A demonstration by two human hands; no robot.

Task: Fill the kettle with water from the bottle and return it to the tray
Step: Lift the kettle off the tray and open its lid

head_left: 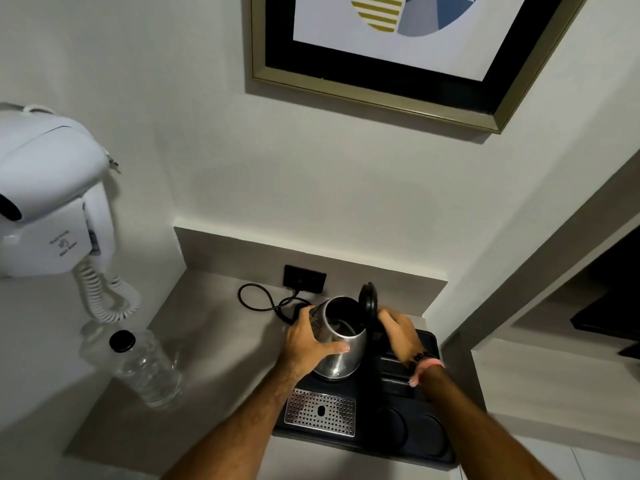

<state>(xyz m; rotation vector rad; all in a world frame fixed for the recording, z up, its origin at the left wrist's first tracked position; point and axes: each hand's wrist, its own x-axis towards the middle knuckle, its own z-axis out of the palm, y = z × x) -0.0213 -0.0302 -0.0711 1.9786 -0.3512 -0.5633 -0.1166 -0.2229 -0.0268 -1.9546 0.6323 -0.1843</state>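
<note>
Both hands were on the kettle (341, 341)! It sat on the black tray (434, 344), lid (368, 301) flipped up and open. The left hand (311, 344) wrapped the steel body, thumb across the front. The right hand (400, 329) gripped behind the lid, at the handle side, beads at the wrist. The bottle (145, 367), cap on, stood well apart to the left on the worktop (214, 341). A black cord (263, 301) ran from the kettle's base back to the wall socket (304, 278).
</note>
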